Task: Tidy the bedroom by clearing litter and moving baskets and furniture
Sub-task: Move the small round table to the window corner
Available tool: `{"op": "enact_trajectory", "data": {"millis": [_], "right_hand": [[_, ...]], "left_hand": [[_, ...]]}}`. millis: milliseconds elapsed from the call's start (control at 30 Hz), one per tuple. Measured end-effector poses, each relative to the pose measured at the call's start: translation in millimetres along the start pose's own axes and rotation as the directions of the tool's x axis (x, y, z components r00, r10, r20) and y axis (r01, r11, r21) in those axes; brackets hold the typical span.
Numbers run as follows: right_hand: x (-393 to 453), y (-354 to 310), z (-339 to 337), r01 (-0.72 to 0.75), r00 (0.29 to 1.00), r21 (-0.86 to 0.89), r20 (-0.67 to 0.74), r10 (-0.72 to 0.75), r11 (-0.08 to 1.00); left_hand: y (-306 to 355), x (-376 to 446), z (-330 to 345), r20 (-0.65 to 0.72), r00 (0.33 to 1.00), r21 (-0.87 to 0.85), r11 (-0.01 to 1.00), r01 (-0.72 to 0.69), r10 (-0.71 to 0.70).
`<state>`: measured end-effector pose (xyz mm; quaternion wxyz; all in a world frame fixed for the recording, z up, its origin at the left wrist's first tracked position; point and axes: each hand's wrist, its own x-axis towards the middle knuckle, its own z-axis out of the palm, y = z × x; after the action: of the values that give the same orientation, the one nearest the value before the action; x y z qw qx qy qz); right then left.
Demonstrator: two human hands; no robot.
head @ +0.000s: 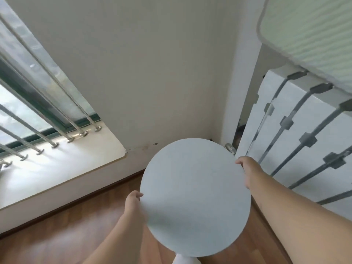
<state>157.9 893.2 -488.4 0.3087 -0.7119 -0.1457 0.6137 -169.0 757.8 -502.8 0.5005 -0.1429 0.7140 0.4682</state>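
Gripping the round white bench (pixel 195 197) by its rim, left hand (pixel 134 201) near edge, right hand (pixel 247 171) far edge. It's over the wood floor (pixel 66 231), near the wall corner beside the windowsill (pixel 57 164).

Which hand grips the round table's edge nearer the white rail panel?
The right hand, on the round table edge beside the white rail panel; the left hand grips the window side.

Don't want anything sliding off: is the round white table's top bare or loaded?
Bare. The round table top shows only plain white surface; the left hand and right hand grip its edges.
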Motion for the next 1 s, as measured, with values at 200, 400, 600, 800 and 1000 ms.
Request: {"op": "enact_trajectory", "data": {"millis": [200,400,600,800,1000], "right_hand": [[38,-34,53,-0.042,0.990,0.110,-0.129,0.056,0.993],[69,-46,76,-0.115,0.972,0.193,-0.178,0.150,0.974],[115,-71,87,-0.095,0.968,0.187,-0.214,0.135,0.978],[168,-92,95,-0.130,0.968,0.189,-0.186,0.166,0.973],[216,-91,105,-0.197,0.953,0.241,-0.182,0.244,0.950]], "left_hand": [[97,62,61,0.122,0.993,0.176,0.984,-0.016,-0.005],[150,109,121,0.105,0.994,0.325,0.943,-0.070,0.037],[166,142,175,0.115,0.993,0.435,0.900,-0.022,-0.031],[175,171,231,0.061,0.997,0.498,0.867,0.008,-0.044],[187,207,280,0.071,0.997,0.527,0.850,-0.007,-0.037]]}}
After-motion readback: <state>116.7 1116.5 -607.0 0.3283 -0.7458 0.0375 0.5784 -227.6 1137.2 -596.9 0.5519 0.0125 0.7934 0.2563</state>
